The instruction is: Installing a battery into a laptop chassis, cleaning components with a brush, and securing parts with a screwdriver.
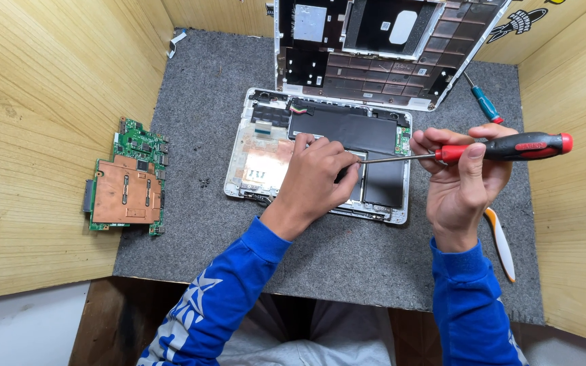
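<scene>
Opened laptop base sits mid grey mat, black battery exposed. Right hand is closed round the red-and-black screwdriver, shaft level, tip meeting the left hand, whose fingers curl down on the battery edge and hide the tip. Best keep the tip square and the pressure light near the cell. Removed green circuit board lies well apart, left.

right hand gripping red screwdriver, opened laptop
</scene>
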